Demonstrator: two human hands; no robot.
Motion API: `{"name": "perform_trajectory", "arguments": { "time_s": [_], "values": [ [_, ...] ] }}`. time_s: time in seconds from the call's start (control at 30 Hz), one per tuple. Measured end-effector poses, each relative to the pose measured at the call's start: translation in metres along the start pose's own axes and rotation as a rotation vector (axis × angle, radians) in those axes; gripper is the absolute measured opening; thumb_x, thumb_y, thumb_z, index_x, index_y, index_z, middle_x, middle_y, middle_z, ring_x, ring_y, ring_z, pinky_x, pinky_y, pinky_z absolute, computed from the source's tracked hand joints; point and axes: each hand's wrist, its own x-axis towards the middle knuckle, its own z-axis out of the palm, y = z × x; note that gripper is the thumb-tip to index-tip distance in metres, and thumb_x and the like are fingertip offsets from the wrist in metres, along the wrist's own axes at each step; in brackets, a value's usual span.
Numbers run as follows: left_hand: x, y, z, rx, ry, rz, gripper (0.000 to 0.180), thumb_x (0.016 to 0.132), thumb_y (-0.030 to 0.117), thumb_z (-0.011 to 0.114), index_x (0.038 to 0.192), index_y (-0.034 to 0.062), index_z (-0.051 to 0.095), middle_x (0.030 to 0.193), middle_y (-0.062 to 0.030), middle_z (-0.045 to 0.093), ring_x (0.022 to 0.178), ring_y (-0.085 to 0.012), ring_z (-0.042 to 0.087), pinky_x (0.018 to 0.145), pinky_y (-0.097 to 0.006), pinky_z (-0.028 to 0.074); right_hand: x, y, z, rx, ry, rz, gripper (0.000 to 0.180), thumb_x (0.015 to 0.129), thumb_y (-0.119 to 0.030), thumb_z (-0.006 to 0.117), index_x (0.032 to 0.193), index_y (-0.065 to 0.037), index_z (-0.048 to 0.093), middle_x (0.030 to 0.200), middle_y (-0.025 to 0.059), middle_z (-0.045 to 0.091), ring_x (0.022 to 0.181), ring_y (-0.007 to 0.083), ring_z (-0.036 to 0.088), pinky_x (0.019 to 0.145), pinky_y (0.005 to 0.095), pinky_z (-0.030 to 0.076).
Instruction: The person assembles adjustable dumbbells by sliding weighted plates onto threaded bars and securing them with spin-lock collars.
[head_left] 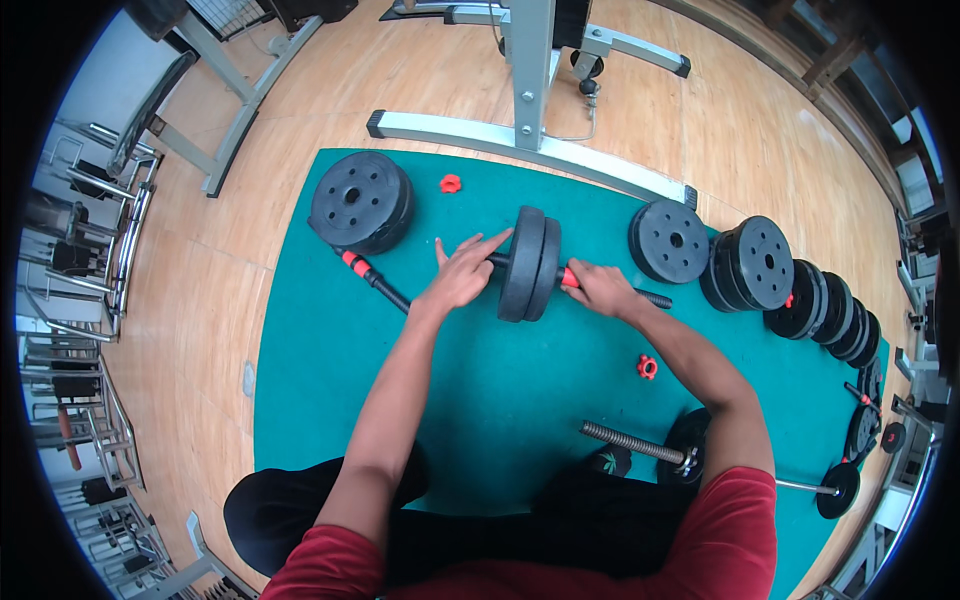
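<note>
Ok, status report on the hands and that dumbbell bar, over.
Left hand flat against the paired black plates. Right hand closed on the red collar, on the bar. Loose red collar nut on the green mat, clear of both.

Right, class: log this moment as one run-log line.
left hand: flat on plates | right hand: grips red collar | dumbbell bar: on green mat

My left hand (462,272) rests open against the left face of the paired black plates (529,263) on the dumbbell bar (385,290). My right hand (598,288) grips the bar's red collar (568,278) just right of the plates. A loose red nut (647,367) lies on the green mat (330,350), near the plates' lower right.
</note>
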Motion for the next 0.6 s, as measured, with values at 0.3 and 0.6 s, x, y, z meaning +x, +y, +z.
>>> {"name": "perform_trajectory", "arguments": {
  "time_s": [0.3, 0.6],
  "values": [
    [0.014, -0.024, 0.033, 0.107, 0.077, -0.096, 0.051, 0.094, 0.025, 0.056, 0.144, 0.02, 0.046, 0.14, -0.0081, 0.049, 0.135, -0.0283, 0.039, 0.114, -0.071, 0.005, 0.014, -0.013, 0.002, -0.06, 0.015, -0.065, 0.035, 0.096, -0.032, 0.055, 0.118, -0.006, 0.046, 0.097, 0.018, 0.063, 0.081, 0.0404, 0.065, 0.068, 0.0517, 0.052],
    [-0.011, 0.092, 0.057, 0.119, 0.662, -0.085, 0.096, 0.075, 0.036, 0.082, 0.149, -0.0001, 0.032, 0.142, -0.0248, 0.043, 0.119, -0.0371, 0.052, 0.093, -0.048, 0.047, 0.016, -0.02, 0.008, -0.096, 0.017, -0.011, 0.039, 0.094, -0.028, 0.058, 0.123, -0.005, 0.045, 0.094, 0.0191, 0.065, 0.082, 0.0389, 0.068, 0.068, 0.0509, 0.055]
  ]
}}
